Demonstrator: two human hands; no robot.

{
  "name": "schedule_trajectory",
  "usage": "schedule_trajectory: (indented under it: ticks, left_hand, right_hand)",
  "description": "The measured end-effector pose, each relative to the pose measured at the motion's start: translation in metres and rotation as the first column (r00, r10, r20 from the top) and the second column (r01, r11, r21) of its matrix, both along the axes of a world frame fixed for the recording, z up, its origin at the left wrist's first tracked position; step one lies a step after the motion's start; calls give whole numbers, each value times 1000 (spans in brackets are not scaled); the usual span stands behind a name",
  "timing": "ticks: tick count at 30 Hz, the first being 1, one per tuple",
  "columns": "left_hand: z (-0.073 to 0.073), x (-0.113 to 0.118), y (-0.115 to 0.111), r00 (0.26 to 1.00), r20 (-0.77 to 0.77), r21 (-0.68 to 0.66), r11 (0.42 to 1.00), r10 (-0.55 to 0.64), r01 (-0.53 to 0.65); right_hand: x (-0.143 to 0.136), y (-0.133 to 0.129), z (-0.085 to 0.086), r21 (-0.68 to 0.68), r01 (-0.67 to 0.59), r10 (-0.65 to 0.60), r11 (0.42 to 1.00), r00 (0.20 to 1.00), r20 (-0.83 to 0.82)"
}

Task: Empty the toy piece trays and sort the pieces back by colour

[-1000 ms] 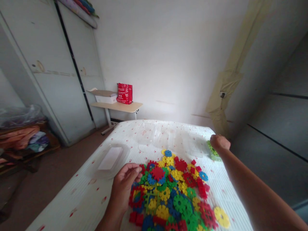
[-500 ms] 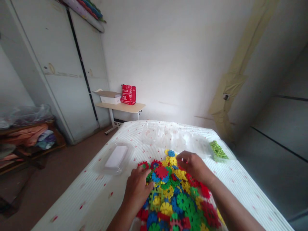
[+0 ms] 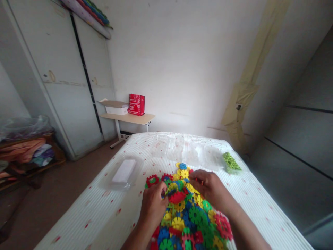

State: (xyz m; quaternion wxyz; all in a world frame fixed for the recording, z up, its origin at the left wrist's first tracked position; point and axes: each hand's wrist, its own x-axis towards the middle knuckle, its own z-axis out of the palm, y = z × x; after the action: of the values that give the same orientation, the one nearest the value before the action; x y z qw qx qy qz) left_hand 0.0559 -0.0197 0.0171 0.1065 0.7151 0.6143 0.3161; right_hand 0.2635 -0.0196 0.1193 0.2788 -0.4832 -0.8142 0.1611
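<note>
Crowding the heap of multicoloured notched plastic pieces [image 3: 178, 223], your left hand [image 3: 154, 201] and right hand [image 3: 212, 189], fingers curled, grips indiscernible, could knock its overlapping edges loose.

A pale, scuffed wall [image 3: 169, 69] with yellowish tape [image 3: 240, 97] around a socket [image 3: 238, 106] stands beyond the far edge of the cloth-covered table [image 3: 104, 215], under soft, dim light. Past its far left corner, a small desk [image 3: 130, 118] holds a white box [image 3: 117, 110] and a red bag [image 3: 136, 104], beside grey sliding doors [image 3: 70, 104] and a reddish-brown floor [image 3: 85, 166].
</note>
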Motion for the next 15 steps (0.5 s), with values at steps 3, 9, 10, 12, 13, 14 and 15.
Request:
schedule_trajectory:
  ticks: [3,9,10,12,13,14,15]
  left_hand:
    - [2,-1,1,997,74,-1,999,-33,33]
    - [10,-6,0,959,266,44,995,-99,91]
    - [10,-7,0,952,290,61,994,-102,88]
    - [11,-11,0,939,336,110,993,-80,45]
    - [10,-13,1,931,361,134,991,-62,14]
    - [10,-14,1,920,390,153,988,-41,-21]
    - [10,-16,1,905,425,162,985,-17,-57]
  right_hand:
    - [-7,-4,-10,-10,-25,26,1000,999,38]
    - [-13,-3,-38,46,26,-24,999,998,-55]
    - [-14,-2,-42,57,27,-23,998,997,-69]
    - [-18,-1,-48,79,27,-22,996,997,-67]
    - [-20,-2,-49,92,27,-22,995,998,-59]
    - [-23,-3,-50,105,24,-19,994,999,-50]
    - [-26,-6,-49,115,14,-9,993,999,-39]
